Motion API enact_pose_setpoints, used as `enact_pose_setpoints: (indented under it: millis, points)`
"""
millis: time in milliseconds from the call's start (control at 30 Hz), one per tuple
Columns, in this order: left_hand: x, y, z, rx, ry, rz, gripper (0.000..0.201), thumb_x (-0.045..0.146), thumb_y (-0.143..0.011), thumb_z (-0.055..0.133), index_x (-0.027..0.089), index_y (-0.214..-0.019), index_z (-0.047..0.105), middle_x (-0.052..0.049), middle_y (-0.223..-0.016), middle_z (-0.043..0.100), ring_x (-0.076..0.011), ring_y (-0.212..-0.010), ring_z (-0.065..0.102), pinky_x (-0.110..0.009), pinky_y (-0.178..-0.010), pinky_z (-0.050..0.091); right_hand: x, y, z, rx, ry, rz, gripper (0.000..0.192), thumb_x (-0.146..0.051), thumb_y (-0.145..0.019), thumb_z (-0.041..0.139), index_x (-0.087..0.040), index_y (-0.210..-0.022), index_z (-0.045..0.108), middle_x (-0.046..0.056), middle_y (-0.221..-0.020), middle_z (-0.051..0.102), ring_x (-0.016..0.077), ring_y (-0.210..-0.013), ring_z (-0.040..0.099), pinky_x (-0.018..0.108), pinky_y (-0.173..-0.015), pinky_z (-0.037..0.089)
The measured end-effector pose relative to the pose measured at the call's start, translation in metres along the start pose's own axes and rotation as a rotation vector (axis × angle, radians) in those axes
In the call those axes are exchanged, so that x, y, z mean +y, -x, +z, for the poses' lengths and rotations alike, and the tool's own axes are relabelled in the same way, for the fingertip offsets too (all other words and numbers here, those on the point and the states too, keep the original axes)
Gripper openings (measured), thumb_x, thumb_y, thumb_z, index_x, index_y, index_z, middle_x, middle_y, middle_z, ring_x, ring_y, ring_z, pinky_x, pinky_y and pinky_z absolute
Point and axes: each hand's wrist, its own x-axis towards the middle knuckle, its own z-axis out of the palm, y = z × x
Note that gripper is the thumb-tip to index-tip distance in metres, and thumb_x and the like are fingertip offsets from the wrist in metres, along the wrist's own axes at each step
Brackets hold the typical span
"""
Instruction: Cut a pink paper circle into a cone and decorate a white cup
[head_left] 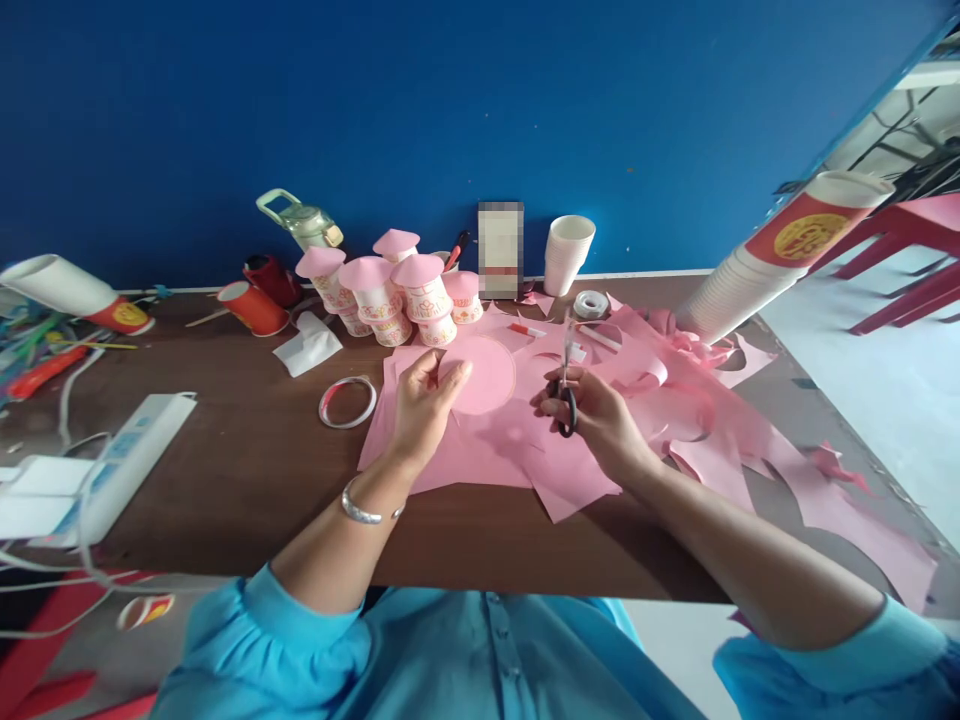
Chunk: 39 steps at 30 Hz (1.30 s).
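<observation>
My left hand [424, 405] pinches the edge of a pink paper circle [486, 375], fingers curled around its left rim, holding it just above the loose pink sheets [480, 455] spread on the brown counter [247, 470]. My right hand [596, 415] is closed through the black handles of the scissors [567, 385], blades pointing up and away, just right of the circle. Beyond: a cluster of pink-capped paper cups [390, 290], a tape ring [347, 402] left of my hand, a white cup stack [568, 252].
</observation>
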Motion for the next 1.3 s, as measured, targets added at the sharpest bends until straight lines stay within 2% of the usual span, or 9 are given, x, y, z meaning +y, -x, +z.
enact_pose_setpoints:
  millis: [67,133,267,433,633,800,900,1100,1300]
  points:
    - [0.0,0.006,0.006,-0.029,-0.007,-0.04,0.04,0.048,-0.083,0.078,0.021,-0.065,0.054,0.003,-0.065,0.046,-0.0131,-0.063,0.041,-0.026,-0.059,0.037,-0.003,0.001,0.008,-0.008,-0.2,0.027,0.048,-0.046,-0.072,0.087,-0.027,-0.106,0.059,0.001,-0.09,0.076,0.02,-0.083,0.072,0.03,-0.066,0.054]
    - [-0.002,0.012,0.011,-0.078,-0.006,-0.079,0.039,0.047,-0.084,0.078,0.021,-0.067,0.054,0.003,-0.064,0.045,-0.0126,-0.062,0.04,-0.026,-0.058,0.037,-0.005,0.002,0.014,-0.023,-0.302,0.079,0.05,-0.043,-0.067,0.092,-0.027,-0.102,0.061,-0.002,-0.082,0.072,0.0176,-0.074,0.069,0.028,-0.061,0.051]
    - [-0.005,0.019,0.019,-0.186,0.024,-0.155,0.032,0.045,-0.079,0.083,0.02,-0.073,0.063,0.001,-0.069,0.058,-0.0149,-0.067,0.051,-0.026,-0.062,0.043,-0.003,0.003,0.016,-0.007,-0.381,0.161,0.049,-0.038,-0.063,0.095,-0.025,-0.097,0.063,-0.007,-0.067,0.063,0.013,-0.059,0.061,0.025,-0.053,0.044]
    - [0.002,0.016,0.017,-0.337,0.126,-0.26,0.033,0.046,-0.078,0.085,0.019,-0.094,0.077,-0.005,-0.091,0.075,-0.0224,-0.089,0.067,-0.03,-0.078,0.054,-0.005,0.003,0.005,-0.06,-0.289,0.11,0.05,-0.039,-0.064,0.097,-0.023,-0.098,0.063,-0.007,-0.07,0.064,0.0127,-0.061,0.062,0.025,-0.054,0.045]
    - [0.006,0.012,0.01,-0.415,0.016,-0.334,0.03,0.046,-0.08,0.083,0.017,-0.086,0.081,-0.003,-0.084,0.076,-0.0176,-0.08,0.065,-0.027,-0.075,0.05,-0.002,0.008,0.007,-0.12,-0.044,0.063,0.05,-0.046,-0.067,0.096,-0.021,-0.097,0.065,-0.004,-0.073,0.064,0.0125,-0.064,0.06,0.028,-0.063,0.05]
    - [0.007,0.012,0.008,-0.363,0.064,-0.394,0.027,0.045,-0.079,0.084,0.018,-0.081,0.08,-0.002,-0.082,0.076,-0.0168,-0.076,0.065,-0.027,-0.071,0.048,-0.005,0.01,0.004,-0.185,-0.106,0.094,0.055,-0.057,-0.074,0.091,-0.021,-0.106,0.065,-0.001,-0.08,0.066,0.0129,-0.067,0.06,0.027,-0.062,0.048]
    - [0.009,0.01,0.006,-0.325,0.121,-0.426,0.028,0.044,-0.078,0.084,0.017,-0.08,0.077,-0.001,-0.079,0.075,-0.0151,-0.072,0.063,-0.026,-0.07,0.048,-0.009,0.01,-0.004,-0.228,-0.047,0.08,0.058,-0.062,-0.076,0.088,-0.019,-0.109,0.068,0.001,-0.08,0.067,0.0142,-0.07,0.059,0.028,-0.064,0.047]
    - [0.012,0.007,0.002,-0.295,0.073,-0.375,0.026,0.043,-0.079,0.084,0.018,-0.082,0.078,-0.002,-0.085,0.077,-0.0171,-0.082,0.066,-0.027,-0.077,0.049,-0.01,0.011,-0.01,-0.36,0.024,0.15,0.065,-0.063,-0.079,0.084,-0.013,-0.119,0.074,0.002,-0.078,0.064,0.014,-0.071,0.054,0.028,-0.065,0.043]
    - [0.012,0.007,0.002,-0.342,0.123,-0.36,0.022,0.04,-0.081,0.081,0.018,-0.085,0.08,-0.004,-0.092,0.08,-0.0191,-0.092,0.07,-0.028,-0.086,0.052,-0.007,0.011,-0.008,-0.419,0.018,0.188,0.061,-0.064,-0.077,0.085,-0.012,-0.108,0.077,0.0,-0.076,0.058,0.0128,-0.07,0.049,0.028,-0.066,0.041]
